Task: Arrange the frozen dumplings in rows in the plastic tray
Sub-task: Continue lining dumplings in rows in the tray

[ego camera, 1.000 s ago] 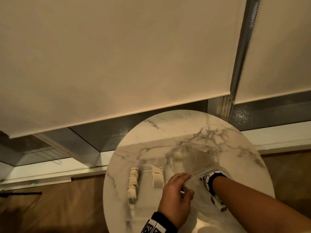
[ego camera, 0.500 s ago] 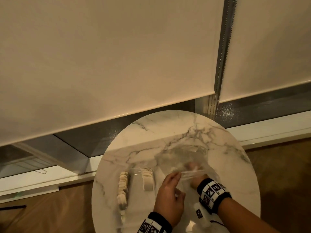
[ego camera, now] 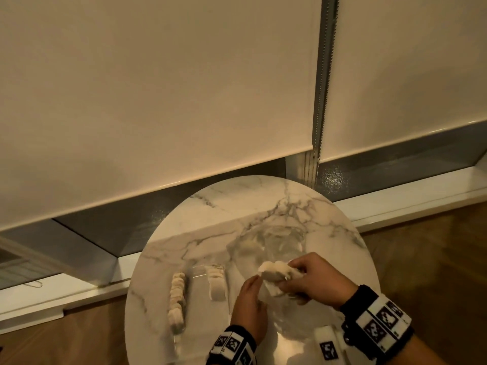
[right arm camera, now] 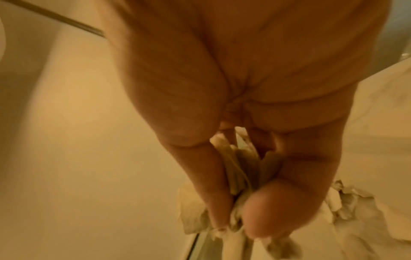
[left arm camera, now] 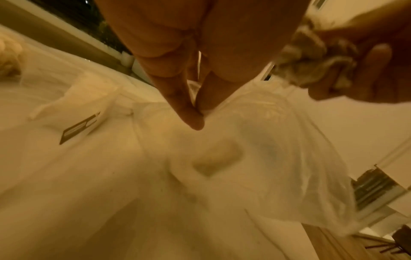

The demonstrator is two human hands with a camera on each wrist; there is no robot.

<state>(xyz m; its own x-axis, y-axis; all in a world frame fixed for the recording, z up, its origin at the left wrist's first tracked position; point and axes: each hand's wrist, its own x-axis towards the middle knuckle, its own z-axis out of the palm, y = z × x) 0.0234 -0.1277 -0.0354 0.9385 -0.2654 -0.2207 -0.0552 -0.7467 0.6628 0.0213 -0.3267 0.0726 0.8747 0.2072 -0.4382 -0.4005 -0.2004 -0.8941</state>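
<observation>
On the round marble table (ego camera: pixel 237 206) lies a clear plastic tray (ego camera: pixel 200 272). It holds a long row of pale dumplings (ego camera: pixel 176 299) on its left and a shorter row (ego camera: pixel 217 283) beside it. My right hand (ego camera: pixel 290 275) grips a clump of frozen dumplings (ego camera: pixel 274 272) just above the mouth of a clear plastic bag (ego camera: pixel 271 238). The right wrist view shows my fingers (right arm camera: pixel 213 184) curled round the dumplings (right arm camera: pixel 240 172). My left hand (ego camera: pixel 253 281) pinches the bag's edge (left arm camera: pixel 278 140) between thumb and finger (left arm camera: pixel 191 114).
Roller blinds (ego camera: pixel 158 88) and a window sill (ego camera: pixel 408 191) stand behind the table, with a wooden floor (ego camera: pixel 434 259) around it. The far half of the tabletop is bare marble. A small white tagged object (ego camera: pixel 328 343) lies near the front edge.
My right hand has come out of the bag holding a clump of dumplings and has lifted a little. My left hand keeps its pinch on the bag's edge. The head view has shifted.
</observation>
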